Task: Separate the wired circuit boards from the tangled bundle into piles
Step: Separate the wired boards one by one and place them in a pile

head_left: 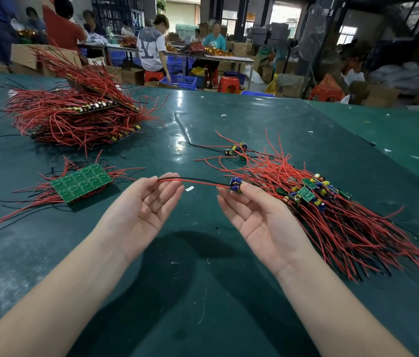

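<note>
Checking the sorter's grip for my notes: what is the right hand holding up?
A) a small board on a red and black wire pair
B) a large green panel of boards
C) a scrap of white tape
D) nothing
A: the right hand pinches a small board, and its wire pair runs across to the left hand.

Worktop (203, 119) dark green. Wires (344, 228) red w/ some black. Boards (82, 182) green, w/ blue & yellow bits (319, 199).
</note>
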### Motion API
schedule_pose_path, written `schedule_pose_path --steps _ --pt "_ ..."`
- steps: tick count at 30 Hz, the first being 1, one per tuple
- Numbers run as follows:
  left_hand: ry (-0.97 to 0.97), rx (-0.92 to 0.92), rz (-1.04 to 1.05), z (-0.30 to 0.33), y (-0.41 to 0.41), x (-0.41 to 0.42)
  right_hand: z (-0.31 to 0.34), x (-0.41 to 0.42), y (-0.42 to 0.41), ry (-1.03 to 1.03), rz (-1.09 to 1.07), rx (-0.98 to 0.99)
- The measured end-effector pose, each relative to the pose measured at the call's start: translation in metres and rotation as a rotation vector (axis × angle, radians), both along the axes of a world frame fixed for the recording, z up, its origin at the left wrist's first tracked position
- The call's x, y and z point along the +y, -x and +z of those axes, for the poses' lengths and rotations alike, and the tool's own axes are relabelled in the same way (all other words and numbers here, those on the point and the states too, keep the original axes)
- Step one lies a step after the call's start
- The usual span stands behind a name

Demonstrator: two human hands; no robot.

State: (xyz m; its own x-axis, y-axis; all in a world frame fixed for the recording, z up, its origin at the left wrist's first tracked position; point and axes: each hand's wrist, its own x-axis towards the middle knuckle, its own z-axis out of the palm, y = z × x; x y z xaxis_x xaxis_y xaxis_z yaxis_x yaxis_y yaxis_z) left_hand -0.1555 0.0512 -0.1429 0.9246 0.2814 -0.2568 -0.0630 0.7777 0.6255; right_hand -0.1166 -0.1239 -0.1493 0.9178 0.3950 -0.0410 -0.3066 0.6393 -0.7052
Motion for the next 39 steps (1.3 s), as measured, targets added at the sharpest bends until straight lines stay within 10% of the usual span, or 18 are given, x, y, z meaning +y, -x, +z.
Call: schedule_pose_path --steps 39 --pt "-0.442 -0.179 -0.174 -0.018 0.003 -0.016 -0.012 0.002 0.003 0.181 0.025 0.019"
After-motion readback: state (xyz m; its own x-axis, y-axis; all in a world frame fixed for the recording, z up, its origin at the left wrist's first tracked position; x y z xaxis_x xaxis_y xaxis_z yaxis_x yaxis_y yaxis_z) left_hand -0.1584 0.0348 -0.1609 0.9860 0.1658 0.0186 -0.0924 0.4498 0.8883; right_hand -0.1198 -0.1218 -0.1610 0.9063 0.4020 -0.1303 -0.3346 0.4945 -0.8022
